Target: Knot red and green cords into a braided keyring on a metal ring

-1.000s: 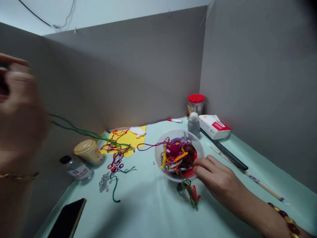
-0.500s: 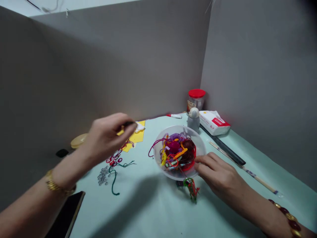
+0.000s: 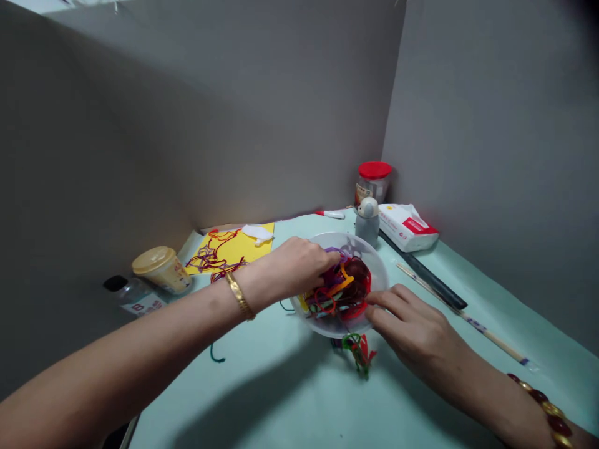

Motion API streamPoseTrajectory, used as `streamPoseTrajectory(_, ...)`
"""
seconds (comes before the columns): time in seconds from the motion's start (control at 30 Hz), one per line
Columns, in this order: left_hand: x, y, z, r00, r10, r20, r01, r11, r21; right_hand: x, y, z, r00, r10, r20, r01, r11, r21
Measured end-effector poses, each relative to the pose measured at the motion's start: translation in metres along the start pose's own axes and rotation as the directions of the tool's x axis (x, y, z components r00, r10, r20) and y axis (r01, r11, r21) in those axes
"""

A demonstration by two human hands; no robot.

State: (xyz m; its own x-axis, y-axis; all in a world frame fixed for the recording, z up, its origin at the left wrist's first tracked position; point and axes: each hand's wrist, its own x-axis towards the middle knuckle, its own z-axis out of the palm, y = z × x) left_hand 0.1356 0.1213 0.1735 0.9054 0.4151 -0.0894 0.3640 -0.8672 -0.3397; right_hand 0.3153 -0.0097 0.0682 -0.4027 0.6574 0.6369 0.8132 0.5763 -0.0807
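Note:
My left hand (image 3: 299,265) reaches over the rim of a clear plastic bowl (image 3: 369,318) and dips toward the tangle of red, purple, orange and yellow threads (image 3: 344,293) inside. Its fingertips are hidden among the threads, so I cannot tell whether it holds anything. My right hand (image 3: 402,318) presses its fingers against the bowl's near right side. Just below that side lies a knotted green and red thread bundle (image 3: 358,354). More threads (image 3: 210,257) lie across a yellow paper sheet (image 3: 243,246), and my left forearm hides most of the loose threads on the table.
A red-lidded jar (image 3: 372,181), grey bottle (image 3: 367,221) and white packet (image 3: 407,227) stand behind the bowl. A black strip (image 3: 423,274) and wooden stick (image 3: 461,318) lie to the right. A cream-lidded jar (image 3: 161,269) and glass bottle (image 3: 133,296) stand left. Grey partitions bound the pale green tabletop (image 3: 421,386).
My left hand has moved from above the yellow paper to over the bowl, and my forearm now covers the table's loose threads. My right hand stays at the bowl, and the view has tilted slightly.

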Motion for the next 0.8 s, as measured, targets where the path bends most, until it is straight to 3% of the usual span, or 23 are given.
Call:
streamPoseTrajectory(0.2, -0.005, -0.011, -0.025, 0.977, -0.162, -0.136, 0.142, 0.979, -0.149, 0.0, 0.0, 0.0, 1.0, 0.005, 0.021, -0.005, 1.0, 0.004)
streamPoseTrajectory(0.53, -0.004, -0.004, -0.005, 0.975, -0.111, -0.191, 0.071, 0.976, -0.205, 0.001, -0.001, 0.001, 1.0, 0.022, 0.01, -0.022, 1.0, 0.003)
streamPoseTrajectory(0.63, -0.004, -0.002, -0.006, 0.994, -0.029, -0.108, 0.001, 0.967, -0.253, 0.001, -0.002, 0.0, 1.0, 0.011, 0.011, -0.011, 1.0, -0.01)
streamPoseTrajectory(0.8, 0.002, 0.012, -0.003, 0.995, 0.005, 0.098, 0.017, 0.975, -0.224, 0.001, -0.002, 0.001, 1.0, -0.001, -0.015, 0.0, 1.0, -0.029)
